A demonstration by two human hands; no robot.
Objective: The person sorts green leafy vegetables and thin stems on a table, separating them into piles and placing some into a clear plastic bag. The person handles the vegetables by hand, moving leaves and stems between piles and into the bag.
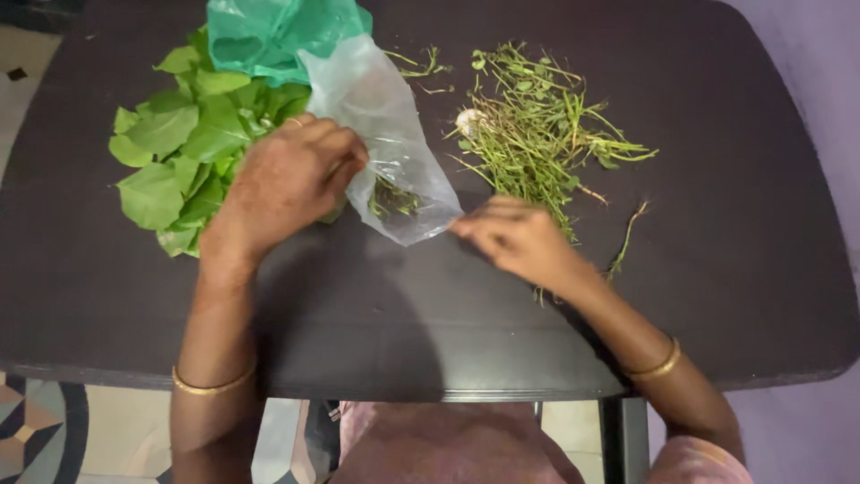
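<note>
My left hand (287,184) grips the side of a clear thin plastic bag (385,134) lying on the dark table (735,269), fingers curled shut. My right hand (520,237) pinches the bag's lower corner. Broad green leaves (170,152) lie left, thin stemmy greens (546,125) right.

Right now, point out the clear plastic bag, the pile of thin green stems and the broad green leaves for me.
clear plastic bag (381,108): head view, on the upper middle of its film.
pile of thin green stems (537,134): head view, on the pile's centre.
broad green leaves (166,130): head view, on one large leaf at the left.
</note>
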